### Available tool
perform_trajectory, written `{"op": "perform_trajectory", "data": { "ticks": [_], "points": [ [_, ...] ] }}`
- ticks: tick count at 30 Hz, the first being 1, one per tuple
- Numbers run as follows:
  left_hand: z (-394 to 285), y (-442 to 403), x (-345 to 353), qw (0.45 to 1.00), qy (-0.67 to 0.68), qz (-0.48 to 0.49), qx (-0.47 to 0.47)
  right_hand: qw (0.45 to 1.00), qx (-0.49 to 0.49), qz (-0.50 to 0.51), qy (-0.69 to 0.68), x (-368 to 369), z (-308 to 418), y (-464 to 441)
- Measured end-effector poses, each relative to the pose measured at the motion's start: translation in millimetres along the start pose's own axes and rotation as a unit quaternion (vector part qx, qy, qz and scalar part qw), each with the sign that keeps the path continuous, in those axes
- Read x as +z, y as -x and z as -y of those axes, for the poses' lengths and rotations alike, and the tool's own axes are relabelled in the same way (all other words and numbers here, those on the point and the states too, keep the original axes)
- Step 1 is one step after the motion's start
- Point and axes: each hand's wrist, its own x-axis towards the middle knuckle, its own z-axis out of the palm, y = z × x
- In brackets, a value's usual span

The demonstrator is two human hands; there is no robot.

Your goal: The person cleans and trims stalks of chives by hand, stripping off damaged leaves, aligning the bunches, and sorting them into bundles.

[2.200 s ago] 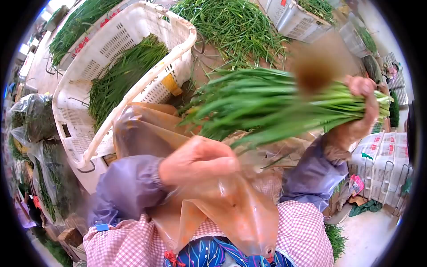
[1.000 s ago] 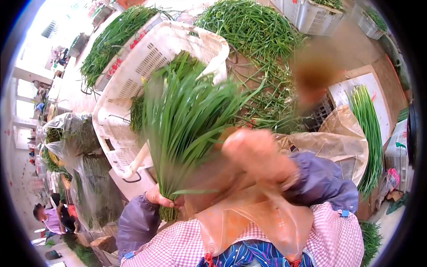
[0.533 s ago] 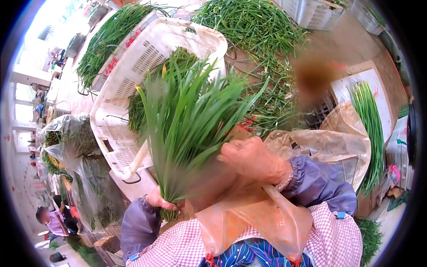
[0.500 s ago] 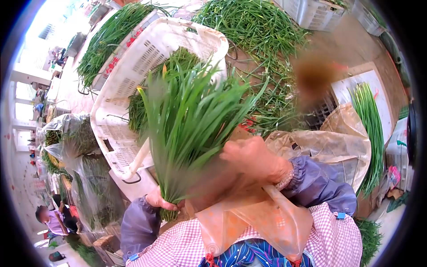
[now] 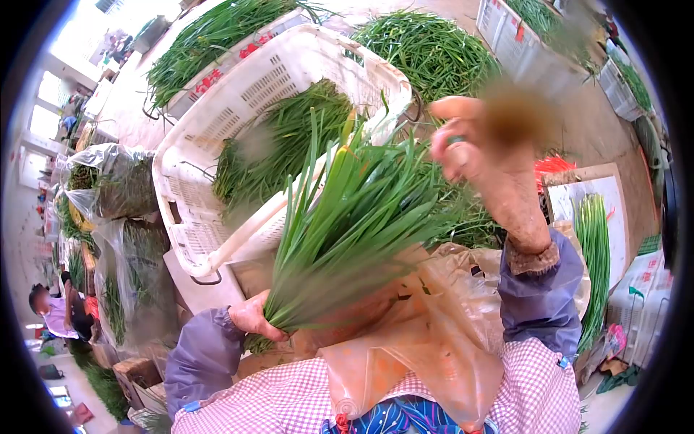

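Note:
My left hand (image 5: 256, 316) is closed around the lower stems of a bunch of garlic chives (image 5: 354, 224), whose long leaves fan up and to the right. My right hand (image 5: 481, 155) is raised to the right of the leaf tips, apart from the bunch. Its fingers are partly bent and spread, with nothing seen between them; a small green band is on one finger. A brown blur hides part of this hand. Beyond the bunch stands a white plastic crate (image 5: 217, 148) with more chives (image 5: 289, 137) lying in it.
A heap of loose greens (image 5: 426, 54) lies on the floor beyond the crate. At right, long green stems (image 5: 594, 267) rest along a white board (image 5: 625, 217). Bagged greens (image 5: 119, 181) stand at left. A person (image 5: 58, 315) is farther back at left.
My right hand has lifted away from beside the bunch, up and to the right, and its fingers have spread. The bunch now leans more to the right, still in my left hand.

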Motion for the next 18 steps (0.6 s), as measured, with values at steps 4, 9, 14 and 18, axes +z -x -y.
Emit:
{"op": "perform_trajectory", "data": {
  "ticks": [4,9,14,18],
  "points": [
    [-3,1,-1,1.000,0.005,0.005,-0.017,0.961,-0.037,0.159,0.224,36,13,-27],
    [-2,4,1,0.999,-0.039,-0.005,-0.007,0.890,-0.255,0.143,0.351,54,-24,-24],
    [-10,4,6,0.994,-0.104,-0.041,0.005,0.988,-0.046,-0.105,0.104,16,-37,-8],
    [-9,4,8,0.994,-0.097,-0.056,-0.009,0.974,0.016,-0.192,-0.119,-37,-41,-15]
  ]
}}
